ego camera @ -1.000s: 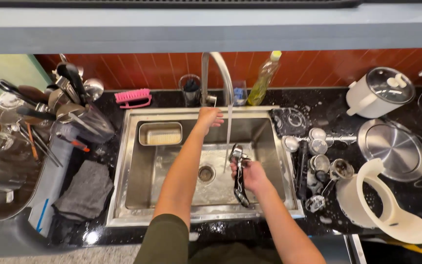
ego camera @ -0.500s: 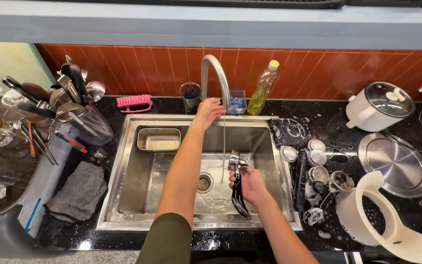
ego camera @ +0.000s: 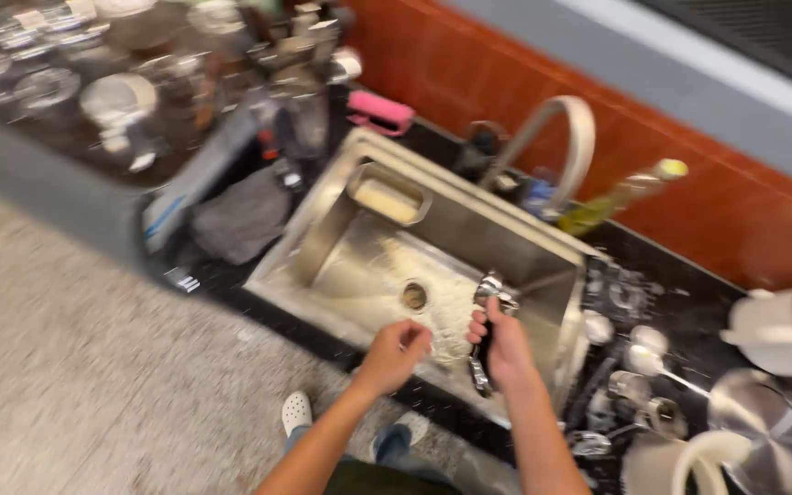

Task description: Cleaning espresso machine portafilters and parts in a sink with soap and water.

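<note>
Metal utensils (ego camera: 486, 321): shiny chrome bundle with dark handle portions, blurred, held upright-ish at centre-right of frame, over right part of steel sink (ego camera: 341, 243). Exact kinds of pieces cannot tell. Right hand (ego camera: 503, 346): fingers wrapped tight round bundle's middle, tops sticking out above fist, ends hanging below. Left hand (ego camera: 396, 353): just left of bundle, over sink's near rim, fingers curled loosely inward, holding nothing visible. Curved faucet (ego camera: 566, 137) upper centre. Green-yellow bottle (ego camera: 621, 194) beside it. Pink brush (ego camera: 379, 112) upper left of sink.
</note>
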